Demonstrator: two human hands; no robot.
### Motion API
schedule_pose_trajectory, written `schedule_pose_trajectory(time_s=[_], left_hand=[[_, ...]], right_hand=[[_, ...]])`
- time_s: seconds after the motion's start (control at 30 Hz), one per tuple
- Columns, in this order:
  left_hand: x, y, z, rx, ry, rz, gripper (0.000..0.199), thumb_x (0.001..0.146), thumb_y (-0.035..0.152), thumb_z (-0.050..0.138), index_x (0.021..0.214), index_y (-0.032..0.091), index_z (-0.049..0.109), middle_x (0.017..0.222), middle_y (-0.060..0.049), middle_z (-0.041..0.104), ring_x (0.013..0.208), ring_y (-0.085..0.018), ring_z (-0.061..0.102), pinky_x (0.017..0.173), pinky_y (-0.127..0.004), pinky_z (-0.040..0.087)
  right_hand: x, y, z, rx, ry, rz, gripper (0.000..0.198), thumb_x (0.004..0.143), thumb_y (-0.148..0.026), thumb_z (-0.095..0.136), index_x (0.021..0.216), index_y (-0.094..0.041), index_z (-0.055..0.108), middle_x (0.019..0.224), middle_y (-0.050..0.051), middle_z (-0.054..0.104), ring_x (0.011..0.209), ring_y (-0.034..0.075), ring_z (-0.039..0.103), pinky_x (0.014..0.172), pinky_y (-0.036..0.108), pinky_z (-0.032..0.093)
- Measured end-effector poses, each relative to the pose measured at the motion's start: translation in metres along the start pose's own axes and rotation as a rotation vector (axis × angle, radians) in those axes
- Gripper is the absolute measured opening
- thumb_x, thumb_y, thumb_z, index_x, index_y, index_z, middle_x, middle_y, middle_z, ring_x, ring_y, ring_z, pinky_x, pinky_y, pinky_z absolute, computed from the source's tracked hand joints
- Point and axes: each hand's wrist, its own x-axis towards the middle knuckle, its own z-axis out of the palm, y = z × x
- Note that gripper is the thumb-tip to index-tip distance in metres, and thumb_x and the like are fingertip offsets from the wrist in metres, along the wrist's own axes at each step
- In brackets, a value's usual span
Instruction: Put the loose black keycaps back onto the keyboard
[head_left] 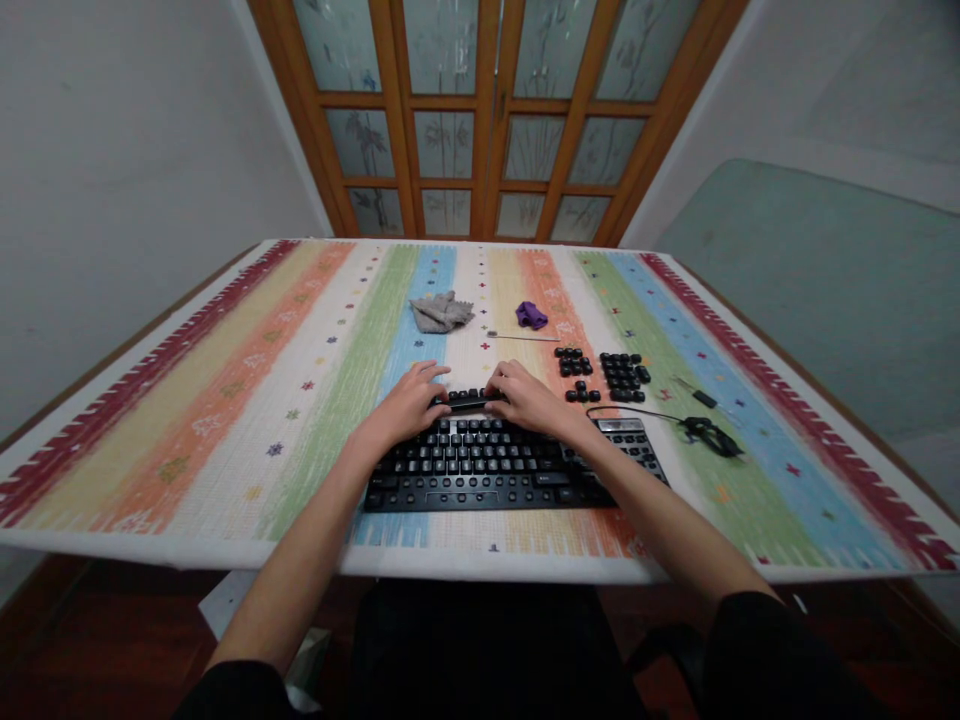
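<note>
"Bright stripes cross the worktop [225, 450]. Where's the keyboard [466, 462]?"

"Flat near its six-o'clock edge, square to the wearer, presumably for easy reach."

"And the fingers [506, 376]?"

"Half-curled, left hand [411, 403] and right hand [531, 398] at opposite ends of a dark key strip [469, 403] by the keyboard's twelve-o'clock side, perhaps steadying it evenly; whether they grip, I can't tell."

"Loose keycaps [621, 374]?"

"At one to two o'clock, grouped in blocks, likely to keep their order; grey cloth [441, 314] and purple cloth [531, 316] sit towards twelve."

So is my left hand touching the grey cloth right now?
Apart: the head view shows a strip of striped tablecloth between your left hand and the crumpled grey cloth beyond it.
</note>
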Motion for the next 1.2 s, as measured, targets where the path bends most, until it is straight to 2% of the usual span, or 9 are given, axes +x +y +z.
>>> schedule_pose_trajectory(time_s=[0.13,0.23,0.4,0.5,0.73,1.0,1.2], left_hand=[[-0.009,0.010,-0.024,-0.023,0.074,0.001,0.012,0.093,0.025,0.057,0.093,0.018,0.067,0.136,-0.011,0.058,0.137,-0.029,0.041,0.113,-0.054,0.037],[-0.025,0.025,-0.042,-0.068,0.136,0.010,0.016,0.096,0.028,0.053,0.100,0.019,0.066,0.126,-0.009,0.062,0.126,-0.026,0.049,0.109,-0.051,0.041],[-0.060,0.053,-0.053,-0.192,0.145,0.011,0.018,0.099,0.032,0.052,0.105,0.021,0.065,0.104,-0.004,0.069,0.103,-0.021,0.060,0.095,-0.041,0.050],[-0.077,0.060,-0.046,-0.266,0.135,-0.005,0.017,0.099,0.031,0.052,0.102,0.022,0.067,0.099,-0.004,0.070,0.095,-0.019,0.063,0.088,-0.036,0.052],[-0.097,0.065,-0.017,-0.333,0.196,-0.055,0.019,0.097,0.029,0.053,0.097,0.021,0.070,0.094,-0.004,0.073,0.088,-0.019,0.066,0.084,-0.036,0.054],[-0.110,0.068,0.005,-0.306,0.348,0.007,0.014,0.098,0.023,0.054,0.100,0.020,0.068,0.094,-0.005,0.073,0.088,-0.019,0.065,0.082,-0.038,0.052],[-0.117,0.066,0.016,-0.227,0.357,0.074,0.021,0.098,0.013,0.049,0.108,0.020,0.066,0.098,-0.005,0.072,0.091,-0.020,0.062,0.082,-0.040,0.050]], right_hand=[[-0.004,-0.011,-0.013,0.080,0.072,-0.037,0.003,0.090,-0.017,0.064,0.093,-0.017,0.065,0.094,0.008,0.063,0.096,0.023,0.054,0.084,0.036,0.045],[-0.014,-0.026,-0.024,0.151,0.126,-0.062,0.005,0.092,-0.019,0.063,0.096,-0.018,0.066,0.095,0.007,0.065,0.095,0.022,0.056,0.084,0.036,0.045],[-0.040,-0.049,-0.029,0.252,0.083,-0.050,0.010,0.094,-0.019,0.060,0.099,-0.018,0.069,0.092,0.006,0.068,0.091,0.020,0.059,0.082,0.035,0.046],[-0.052,-0.058,-0.025,0.307,0.025,-0.028,0.012,0.094,-0.019,0.060,0.098,-0.019,0.072,0.090,0.005,0.071,0.088,0.019,0.062,0.081,0.033,0.047],[-0.065,-0.069,-0.016,0.327,-0.044,0.007,0.017,0.096,-0.019,0.057,0.091,-0.019,0.073,0.087,0.005,0.074,0.081,0.017,0.066,0.075,0.030,0.047],[-0.082,-0.076,0.001,0.268,0.072,-0.058,0.017,0.099,-0.025,0.054,0.096,-0.019,0.070,0.089,0.005,0.070,0.087,0.019,0.060,0.078,0.032,0.049],[-0.093,-0.081,0.015,0.195,0.176,-0.146,0.021,0.101,-0.022,0.049,0.102,-0.018,0.069,0.090,0.008,0.067,0.087,0.021,0.055,0.078,0.036,0.050]])
